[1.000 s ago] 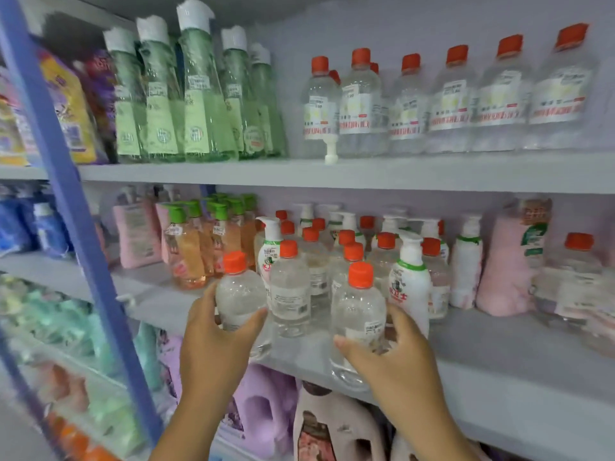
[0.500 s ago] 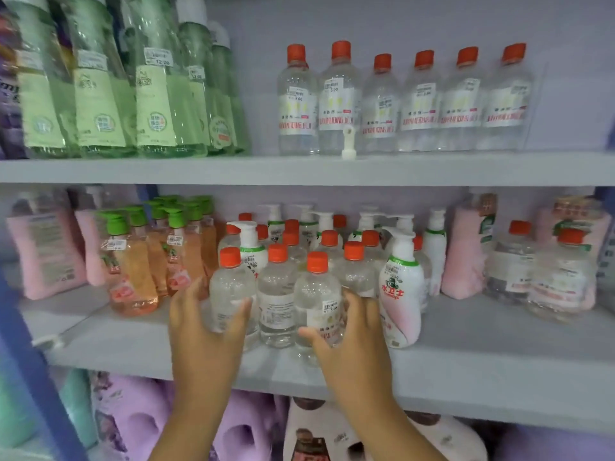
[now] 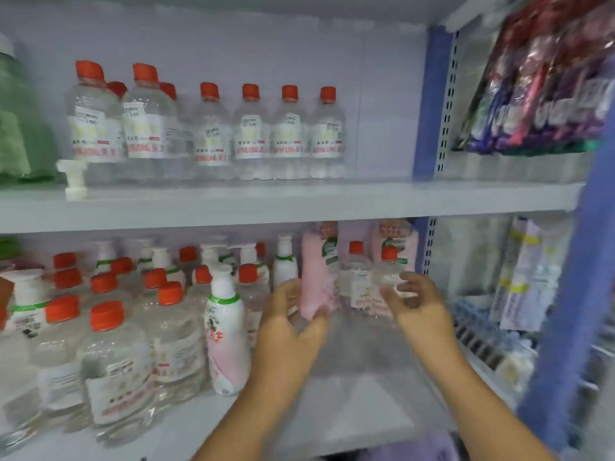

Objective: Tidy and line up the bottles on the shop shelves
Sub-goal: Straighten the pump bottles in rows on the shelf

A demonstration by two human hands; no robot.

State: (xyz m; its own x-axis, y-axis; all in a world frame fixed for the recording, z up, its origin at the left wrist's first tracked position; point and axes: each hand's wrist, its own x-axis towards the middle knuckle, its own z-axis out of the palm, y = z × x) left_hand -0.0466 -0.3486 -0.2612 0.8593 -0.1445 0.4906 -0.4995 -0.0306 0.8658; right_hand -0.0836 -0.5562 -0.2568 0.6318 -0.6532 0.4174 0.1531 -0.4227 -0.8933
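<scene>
Two clear orange-capped bottles [image 3: 372, 277] at the middle shelf's [image 3: 349, 404] two o'clock, loose by the pink refill pouch [image 3: 316, 277], not yet lined up. Left hand [image 3: 289, 321] and right hand [image 3: 416, 304] reaching, fingers loosely curled, holding nothing. Front cluster [image 3: 109, 354] at nine o'clock roughly rowed; right end pending.

The light is even and soft, without hard shadows; motion blur smears everything, strongest at the right edge.

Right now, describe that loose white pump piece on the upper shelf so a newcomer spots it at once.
Find the upper shelf. At its front edge, left of the orange-capped clear bottles, stands the white pump piece. It alone is small, opaque and bottleless.
</scene>
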